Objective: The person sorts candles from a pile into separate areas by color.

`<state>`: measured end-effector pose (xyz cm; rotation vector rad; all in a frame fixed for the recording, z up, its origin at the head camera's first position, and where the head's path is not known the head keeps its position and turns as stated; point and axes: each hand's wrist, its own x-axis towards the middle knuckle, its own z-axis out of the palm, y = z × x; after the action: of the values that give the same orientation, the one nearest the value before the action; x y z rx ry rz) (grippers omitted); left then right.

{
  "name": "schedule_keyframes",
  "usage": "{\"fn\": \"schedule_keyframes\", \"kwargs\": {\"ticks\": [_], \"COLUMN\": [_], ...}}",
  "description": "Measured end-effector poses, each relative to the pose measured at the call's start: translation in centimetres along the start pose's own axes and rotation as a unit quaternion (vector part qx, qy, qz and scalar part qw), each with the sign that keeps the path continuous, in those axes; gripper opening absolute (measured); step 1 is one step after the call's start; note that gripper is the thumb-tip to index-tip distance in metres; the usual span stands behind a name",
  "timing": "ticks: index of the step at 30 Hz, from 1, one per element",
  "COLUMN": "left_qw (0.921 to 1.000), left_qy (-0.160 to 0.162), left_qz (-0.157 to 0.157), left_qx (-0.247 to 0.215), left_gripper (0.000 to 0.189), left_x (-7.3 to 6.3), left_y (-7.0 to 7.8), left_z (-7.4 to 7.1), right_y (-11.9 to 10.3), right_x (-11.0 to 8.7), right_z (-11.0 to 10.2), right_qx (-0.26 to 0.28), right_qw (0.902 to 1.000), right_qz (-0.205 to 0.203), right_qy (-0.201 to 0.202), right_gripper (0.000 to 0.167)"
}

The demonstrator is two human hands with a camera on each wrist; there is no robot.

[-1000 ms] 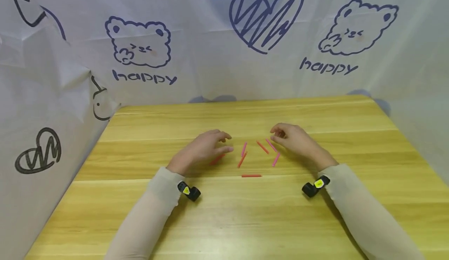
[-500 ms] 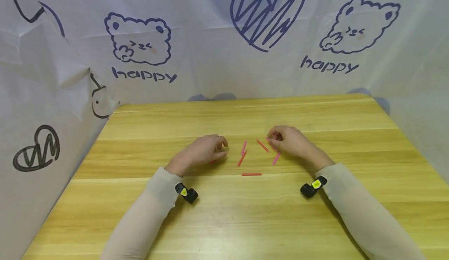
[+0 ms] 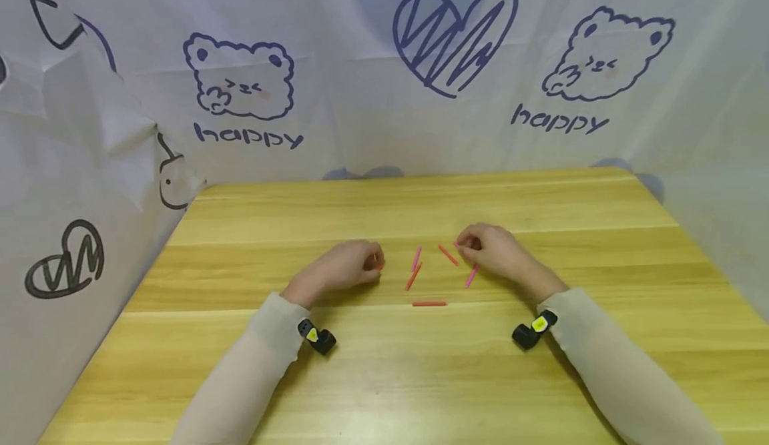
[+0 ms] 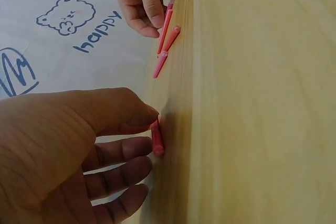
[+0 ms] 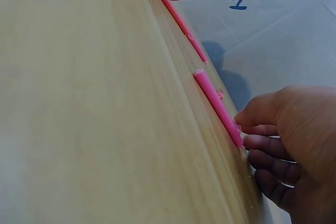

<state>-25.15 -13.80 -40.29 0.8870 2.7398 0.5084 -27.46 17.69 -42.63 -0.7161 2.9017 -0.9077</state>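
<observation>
Left hand (image 3: 344, 265): thumb and fingertip nearly together, pinching the red stick (image 4: 158, 141) by one end. Remaining fingers bent, spaced apart, nearest one just beside the stick. Can't tell if the stick is lifted or resting on the surface (image 3: 384, 378).

Right hand (image 3: 498, 250): thumb and fingertip pressed together on the pink stick (image 3: 457, 244); remaining fingers bent. Second pink stick (image 3: 471, 276) lies just below that hand; I can't confirm contact.

Between the hands on my head view: a pink one (image 3: 417, 258) and a red one (image 3: 413, 277) end to end at left, a slanted red one (image 3: 448, 255) near the right fingers, a flat red one (image 3: 429, 304) nearest me.

View differences: head gives me the whole layout, but the left hand hides most of its stick; left wrist shows that stick's length below the thumb. Right wrist gives me the second pink stick full length, but only a sliver of the pinched one. Head shows that one's tip poking past the fingers.
</observation>
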Motion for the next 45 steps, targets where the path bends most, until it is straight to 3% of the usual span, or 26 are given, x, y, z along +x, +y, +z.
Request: {"fn": "schedule_keyframes", "kwargs": {"ticks": [9, 24, 38, 45], "left_qw": [1.0, 0.9986, 0.9983, 0.998], "left_qy": [-0.005, 0.006, 0.01, 0.008], "left_qz": [0.004, 0.01, 0.012, 0.01], "left_qx": [-0.005, -0.051, -0.057, -0.062], "left_gripper": [0.011, 0.006, 0.008, 0.008], "left_x": [-0.4, -0.1, -0.1, -0.1], "left_y": [-0.5, -1.1, -1.2, -1.2], "left_z": [0.1, 0.3, 0.5, 0.6], "right_y": [0.0, -0.2, -1.2, -1.0], "right_x": [-0.2, 0.1, -0.1, -0.3], "right_z": [0.3, 0.2, -0.3, -0.9], "right_qx": [-0.009, -0.059, -0.116, -0.111], "right_qw": [0.9999, 0.9981, 0.9931, 0.9934], "right_qz": [0.0, -0.014, -0.003, -0.012], "right_qy": [0.006, 0.013, -0.02, -0.024], "right_gripper": [0.013, 0.015, 0.016, 0.013]}}
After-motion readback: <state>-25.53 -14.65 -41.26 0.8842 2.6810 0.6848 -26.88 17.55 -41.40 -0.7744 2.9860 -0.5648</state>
